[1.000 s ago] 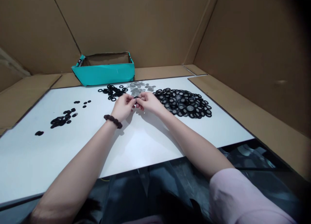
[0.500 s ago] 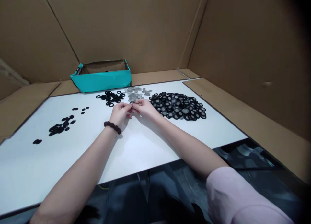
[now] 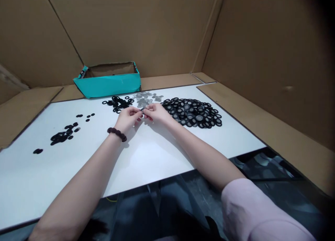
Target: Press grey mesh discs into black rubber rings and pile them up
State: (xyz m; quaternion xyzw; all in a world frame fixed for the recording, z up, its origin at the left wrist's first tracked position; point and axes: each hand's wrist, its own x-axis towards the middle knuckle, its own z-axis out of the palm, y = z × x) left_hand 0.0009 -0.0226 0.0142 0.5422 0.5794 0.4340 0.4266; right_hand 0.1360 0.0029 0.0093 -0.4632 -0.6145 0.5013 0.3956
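Near the middle of the white board point(image 3: 146, 157), my left hand point(image 3: 128, 118) and my right hand point(image 3: 155, 112) meet with fingertips pinched together. Between them is a small black ring point(image 3: 142, 110), mostly covered by the fingers. Just behind the hands lie a scatter of thin grey discs point(image 3: 143, 98) and a loose group of black rings point(image 3: 119, 103). To the right of my right hand spreads a large pile of black rings with grey centres point(image 3: 193, 112). A dark beaded or twisted band point(image 3: 117, 133) circles my left wrist.
A turquoise-sided cardboard box point(image 3: 112, 85) stands at the back left. Small black discs point(image 3: 61, 136) lie in clusters on the left of the board. Tall cardboard walls point(image 3: 146, 28) enclose the back and sides. The board's front edge runs below my forearms.
The fingertips have shifted slightly against each other, and the black ring between them shows a little more. My left hand has moved slightly leftward. The view has tilted a little.
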